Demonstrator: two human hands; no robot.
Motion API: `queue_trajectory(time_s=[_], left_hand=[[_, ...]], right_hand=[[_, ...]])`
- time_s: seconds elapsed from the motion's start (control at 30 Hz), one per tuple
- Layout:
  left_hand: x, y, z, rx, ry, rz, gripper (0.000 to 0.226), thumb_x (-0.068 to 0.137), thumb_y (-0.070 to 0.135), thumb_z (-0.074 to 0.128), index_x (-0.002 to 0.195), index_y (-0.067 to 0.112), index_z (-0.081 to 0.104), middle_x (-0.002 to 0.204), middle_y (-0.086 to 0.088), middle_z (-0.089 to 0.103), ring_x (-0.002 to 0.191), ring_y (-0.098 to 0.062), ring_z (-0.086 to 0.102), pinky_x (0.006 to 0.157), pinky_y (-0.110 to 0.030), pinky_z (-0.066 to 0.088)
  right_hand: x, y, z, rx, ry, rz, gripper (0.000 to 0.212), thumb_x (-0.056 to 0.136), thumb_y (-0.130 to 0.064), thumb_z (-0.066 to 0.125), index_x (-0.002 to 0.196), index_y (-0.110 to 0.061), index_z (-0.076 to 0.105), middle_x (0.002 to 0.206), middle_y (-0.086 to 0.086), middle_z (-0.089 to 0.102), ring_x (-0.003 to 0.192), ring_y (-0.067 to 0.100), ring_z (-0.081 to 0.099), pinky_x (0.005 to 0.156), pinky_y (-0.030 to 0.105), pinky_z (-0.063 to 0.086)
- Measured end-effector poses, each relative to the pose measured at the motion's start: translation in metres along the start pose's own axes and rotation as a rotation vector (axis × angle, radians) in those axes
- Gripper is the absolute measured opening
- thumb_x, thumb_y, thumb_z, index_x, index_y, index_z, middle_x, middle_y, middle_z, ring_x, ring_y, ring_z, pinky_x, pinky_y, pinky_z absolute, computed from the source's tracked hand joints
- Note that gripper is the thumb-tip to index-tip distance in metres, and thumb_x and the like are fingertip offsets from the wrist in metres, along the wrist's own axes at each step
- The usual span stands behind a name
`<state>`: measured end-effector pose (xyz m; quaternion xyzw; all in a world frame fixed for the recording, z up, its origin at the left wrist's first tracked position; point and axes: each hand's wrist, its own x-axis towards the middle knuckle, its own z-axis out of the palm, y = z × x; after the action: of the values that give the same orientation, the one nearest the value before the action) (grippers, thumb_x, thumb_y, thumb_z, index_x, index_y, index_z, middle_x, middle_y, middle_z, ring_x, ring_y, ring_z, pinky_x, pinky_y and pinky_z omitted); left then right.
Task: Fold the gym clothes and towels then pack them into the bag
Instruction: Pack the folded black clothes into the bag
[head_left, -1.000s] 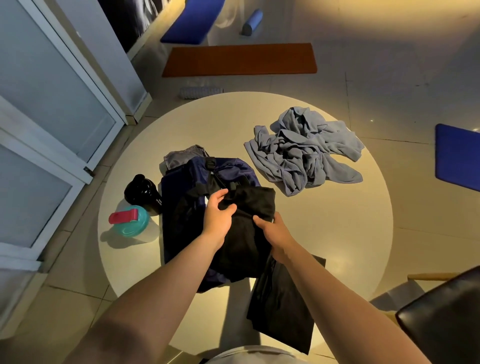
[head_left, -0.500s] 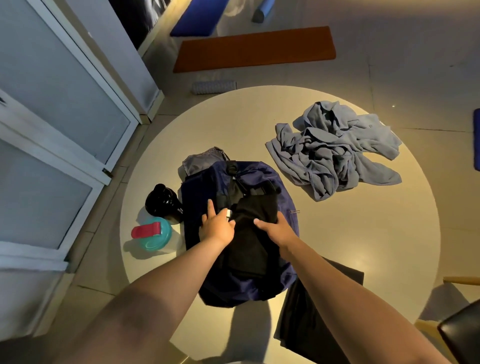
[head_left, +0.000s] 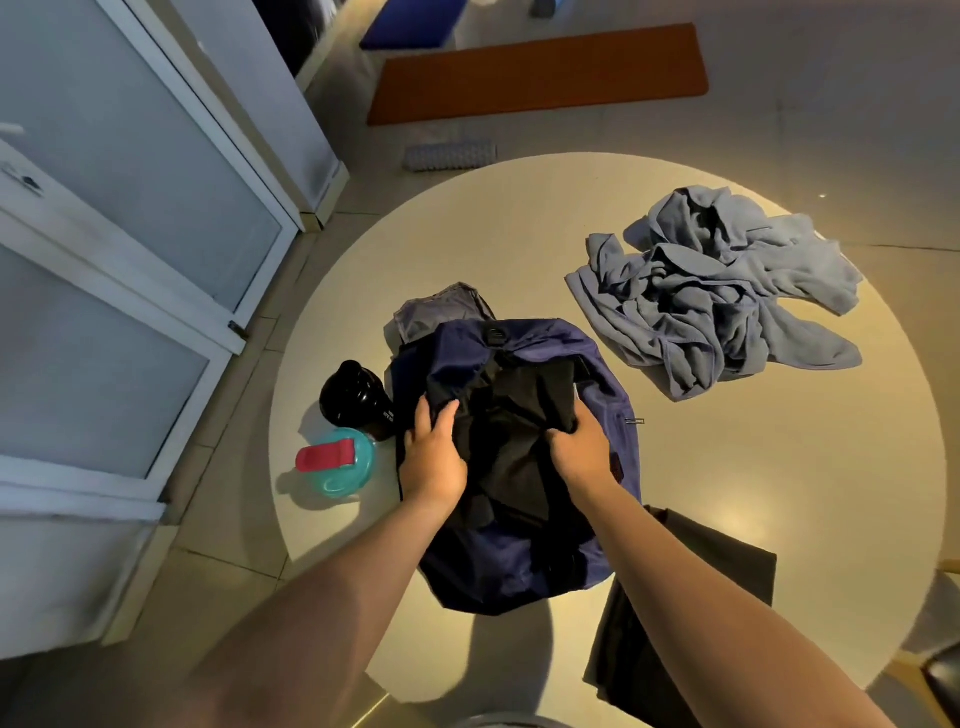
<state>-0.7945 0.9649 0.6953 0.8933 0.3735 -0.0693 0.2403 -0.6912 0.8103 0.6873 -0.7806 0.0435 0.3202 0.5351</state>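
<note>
A navy blue bag (head_left: 519, 566) lies open on the round table (head_left: 727, 493). A folded black garment (head_left: 519, 415) sits in its opening. My left hand (head_left: 434, 457) holds the bag's left edge beside the garment. Fingers curled, my right hand (head_left: 582, 452) grips the garment's right side. Another black garment (head_left: 685, 613) lies flat on the table under my right forearm. A crumpled grey-blue towel (head_left: 711, 291) lies at the table's far right. A grey fabric piece (head_left: 436, 312) pokes out behind the bag.
A black bottle (head_left: 353, 395) and a teal bottle with a red lid (head_left: 335, 462) stand left of the bag. White glass-panelled doors (head_left: 130, 260) fill the left. An orange mat (head_left: 535, 73) lies on the floor beyond the table. A dark chair (head_left: 943, 675) is at the lower right.
The folded black garment went from above the bag down into its opening. My hands followed it in, and the camera view shifted so the table sits further right.
</note>
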Motion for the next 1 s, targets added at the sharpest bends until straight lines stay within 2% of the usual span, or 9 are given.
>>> queue_trajectory(time_s=[0.13, 0.23, 0.33, 0.4, 0.6, 0.77, 0.83, 0.93, 1.0], left_hand=[[-0.004, -0.007, 0.003, -0.066, 0.022, 0.033, 0.089, 0.087, -0.008, 0.056, 0.157, 0.036, 0.024, 0.167, -0.005, 0.005, 0.146, -0.035, 0.03, 0.112, -0.044, 0.042], [-0.005, -0.01, -0.001, -0.07, 0.04, 0.056, 0.082, 0.091, -0.005, 0.051, 0.157, 0.038, 0.026, 0.167, -0.006, 0.007, 0.144, -0.035, 0.034, 0.108, -0.044, 0.046], [-0.005, -0.013, -0.004, -0.085, 0.035, 0.066, 0.079, 0.094, -0.002, 0.05, 0.157, 0.039, 0.025, 0.168, -0.005, 0.007, 0.147, -0.034, 0.031, 0.11, -0.043, 0.045], [-0.005, -0.013, -0.004, -0.122, 0.034, 0.083, 0.08, 0.093, -0.003, 0.049, 0.157, 0.038, 0.025, 0.167, -0.005, 0.008, 0.148, -0.032, 0.029, 0.111, -0.042, 0.044], [-0.005, -0.01, -0.01, -0.221, -0.005, 0.136, 0.079, 0.093, -0.003, 0.048, 0.158, 0.037, 0.024, 0.166, -0.003, 0.015, 0.15, -0.025, 0.027, 0.112, -0.036, 0.043], [-0.01, -0.014, -0.02, -0.291, -0.025, 0.118, 0.079, 0.094, -0.003, 0.045, 0.157, 0.042, 0.025, 0.163, -0.006, 0.022, 0.148, -0.029, 0.029, 0.106, -0.035, 0.044], [-0.011, -0.015, -0.024, -0.316, -0.022, 0.123, 0.081, 0.094, -0.002, 0.045, 0.156, 0.045, 0.025, 0.162, -0.006, 0.024, 0.148, -0.029, 0.028, 0.108, -0.039, 0.045], [-0.009, -0.018, -0.025, -0.392, -0.048, 0.074, 0.083, 0.094, -0.002, 0.045, 0.154, 0.051, 0.022, 0.163, -0.005, 0.023, 0.151, -0.027, 0.023, 0.112, -0.044, 0.042], [-0.009, -0.019, -0.025, -0.427, -0.045, 0.056, 0.086, 0.093, -0.002, 0.046, 0.152, 0.056, 0.02, 0.161, -0.007, 0.026, 0.15, -0.027, 0.025, 0.111, -0.046, 0.044]], right_hand=[[0.013, -0.025, 0.013, 0.271, -0.086, 0.057, 0.035, 0.087, 0.002, 0.055, 0.098, -0.031, 0.06, 0.103, -0.002, 0.065, 0.104, 0.028, 0.062, 0.099, 0.047, 0.051], [0.025, -0.022, 0.031, 0.185, 0.129, 0.059, 0.064, 0.091, -0.011, 0.061, 0.148, -0.029, 0.036, 0.143, 0.009, 0.051, 0.133, 0.035, 0.048, 0.112, 0.051, 0.041], [0.014, -0.019, 0.05, 0.128, 0.163, 0.042, 0.102, 0.088, -0.028, 0.074, 0.159, -0.036, 0.0, 0.164, 0.015, 0.01, 0.149, 0.034, 0.022, 0.119, 0.047, 0.026], [0.006, -0.011, 0.06, 0.042, 0.089, 0.018, 0.094, 0.088, -0.026, 0.074, 0.156, -0.041, 0.011, 0.163, 0.016, 0.004, 0.146, 0.036, 0.024, 0.114, 0.044, 0.031], [0.014, -0.008, 0.078, -0.171, -0.053, -0.041, 0.053, 0.093, -0.016, 0.067, 0.142, -0.028, 0.053, 0.143, 0.016, 0.042, 0.129, 0.031, 0.049, 0.113, 0.036, 0.038], [0.027, -0.024, 0.093, 0.298, 0.142, 0.071, 0.067, 0.096, -0.028, 0.065, 0.154, -0.038, 0.032, 0.16, 0.012, 0.027, 0.142, 0.034, 0.037, 0.116, 0.048, 0.036], [0.032, -0.023, 0.1, 0.371, 0.021, 0.185, 0.078, 0.096, -0.047, 0.06, 0.156, -0.047, 0.011, 0.166, 0.011, 0.009, 0.148, 0.036, 0.027, 0.116, 0.054, 0.033], [0.037, -0.02, 0.103, 0.256, -0.285, 0.297, 0.091, 0.087, -0.059, 0.06, 0.149, -0.06, -0.007, 0.168, 0.009, -0.002, 0.151, 0.035, 0.017, 0.118, 0.058, 0.027], [0.035, -0.021, 0.099, 0.036, -0.254, 0.241, 0.081, 0.096, -0.046, 0.059, 0.155, -0.052, 0.003, 0.166, 0.014, -0.002, 0.148, 0.04, 0.023, 0.118, 0.051, 0.03]])
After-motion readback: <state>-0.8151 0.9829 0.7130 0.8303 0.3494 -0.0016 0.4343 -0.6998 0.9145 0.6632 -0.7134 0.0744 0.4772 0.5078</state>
